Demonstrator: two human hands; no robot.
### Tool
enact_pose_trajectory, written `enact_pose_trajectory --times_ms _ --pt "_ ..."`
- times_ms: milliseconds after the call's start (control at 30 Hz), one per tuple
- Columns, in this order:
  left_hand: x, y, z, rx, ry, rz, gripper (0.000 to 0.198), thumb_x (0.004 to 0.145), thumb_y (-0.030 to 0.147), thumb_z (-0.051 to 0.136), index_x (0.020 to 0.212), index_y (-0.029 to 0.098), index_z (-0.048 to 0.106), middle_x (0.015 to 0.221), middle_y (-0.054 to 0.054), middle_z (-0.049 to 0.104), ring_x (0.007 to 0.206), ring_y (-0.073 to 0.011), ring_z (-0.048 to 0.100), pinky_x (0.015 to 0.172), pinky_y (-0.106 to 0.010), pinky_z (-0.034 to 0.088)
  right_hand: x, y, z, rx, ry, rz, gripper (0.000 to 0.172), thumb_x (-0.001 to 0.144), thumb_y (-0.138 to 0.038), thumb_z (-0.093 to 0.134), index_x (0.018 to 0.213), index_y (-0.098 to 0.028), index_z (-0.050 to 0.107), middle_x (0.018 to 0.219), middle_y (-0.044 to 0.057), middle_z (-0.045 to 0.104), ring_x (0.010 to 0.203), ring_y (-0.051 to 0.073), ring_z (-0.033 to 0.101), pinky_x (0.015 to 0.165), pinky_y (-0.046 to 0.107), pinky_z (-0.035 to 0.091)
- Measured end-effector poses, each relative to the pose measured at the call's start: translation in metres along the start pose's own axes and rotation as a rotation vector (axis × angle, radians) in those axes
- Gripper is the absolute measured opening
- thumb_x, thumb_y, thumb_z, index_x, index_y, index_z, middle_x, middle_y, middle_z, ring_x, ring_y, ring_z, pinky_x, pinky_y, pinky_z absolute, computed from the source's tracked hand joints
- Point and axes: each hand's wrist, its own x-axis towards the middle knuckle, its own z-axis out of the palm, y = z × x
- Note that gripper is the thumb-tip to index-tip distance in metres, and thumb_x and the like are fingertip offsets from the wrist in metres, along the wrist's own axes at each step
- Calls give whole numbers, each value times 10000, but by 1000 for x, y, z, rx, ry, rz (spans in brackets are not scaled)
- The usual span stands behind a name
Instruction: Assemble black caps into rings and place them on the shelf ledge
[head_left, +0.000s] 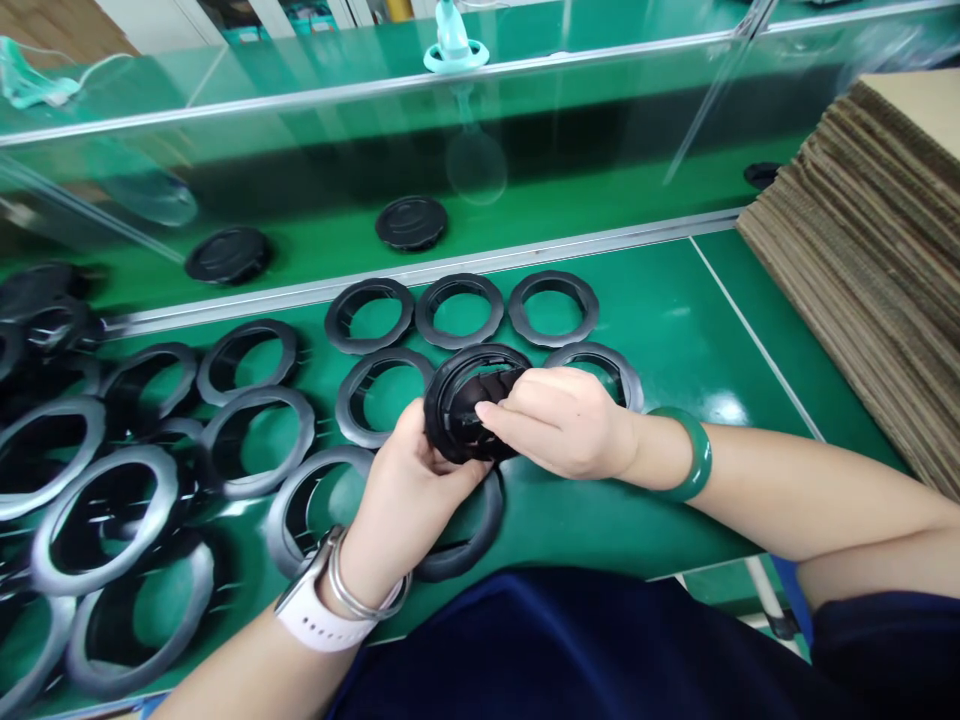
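Note:
A round black plastic part with a thick rim is held tilted above the green table, its hollow inside facing me. My left hand wraps round its lower left rim. Over its right side, my right hand is closed with thumb and fingers pinched at the inside of the part. Whether anything small sits between those fingertips is hidden. Several black rings lie flat around the hands, among them one ring behind and another ring partly under my left hand.
Many black rings crowd the left side, some stacked. Beyond a metal edge strip, black round covers rest on a green surface. A tall cardboard stack stands at the right. A clear panel with a metal top rail runs across the back.

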Motion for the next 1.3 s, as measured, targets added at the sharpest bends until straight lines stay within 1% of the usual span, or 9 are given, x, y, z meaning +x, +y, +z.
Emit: enact_pose_trajectory --times_ms 100,200,333,533,700,833,933,1067,1300 --pt "0 -2 0 16 -7 4 657 695 226 843 1265 253 520 1111 -27 713 956 -237 715 788 -304 592 3 -1 0 28 -45 72 94 958 -136 549 936 -177 631 754 25 578 687 157 513 573 306 423" --pt "0 -3 -1 28 -23 9 608 717 231 831 1232 260 511 1089 -22 708 940 -227 716 766 -295 596 5 -2 -2 83 -63 136 140 969 -170 548 869 -162 645 781 47 591 714 163 527 607 302 442" --pt "-1 1 0 37 -40 10 487 725 228 818 1099 237 506 942 0 689 851 -200 710 719 -279 594 6 -4 -3 137 -126 222 160 977 -189 537 890 -141 661 805 65 599 731 174 531 640 308 449" --pt "-2 8 3 50 -5 -1 533 679 211 826 1101 234 501 867 19 674 784 -188 702 687 -271 586 6 -5 -4 197 -223 307 157 997 -211 503 936 -152 636 849 72 594 766 192 527 665 318 436" --pt "-3 6 1 162 21 39 496 687 222 813 1070 238 499 875 22 648 792 -185 692 675 -258 574 8 -8 -5 179 -279 306 163 991 -179 488 933 -139 634 836 74 571 764 197 507 673 324 441" --pt "-4 3 -1 251 46 44 524 675 233 809 1089 236 488 926 11 650 840 -215 702 690 -295 587 9 -12 -4 170 -320 289 189 985 -134 447 954 -129 633 858 79 576 798 201 516 701 324 467" --pt "-4 2 -1 250 47 55 506 682 242 804 1074 241 483 916 20 649 823 -214 703 677 -306 591 8 -16 -5 140 -292 284 202 983 -114 437 1049 -101 628 894 91 597 827 208 530 719 334 492" --pt "-3 -1 -2 262 43 52 494 689 254 809 1059 248 483 893 23 651 801 -212 700 644 -295 581 8 -22 -6 63 -250 265 324 994 -88 370 1254 -21 551 967 135 620 879 229 542 738 363 523" --pt "-4 -4 -3 202 -3 76 535 723 245 802 1146 259 474 928 19 654 783 -186 685 633 -268 573 9 -26 -8 -3 -303 234 394 979 -74 296 1264 31 547 966 173 609 861 255 526 690 404 523"
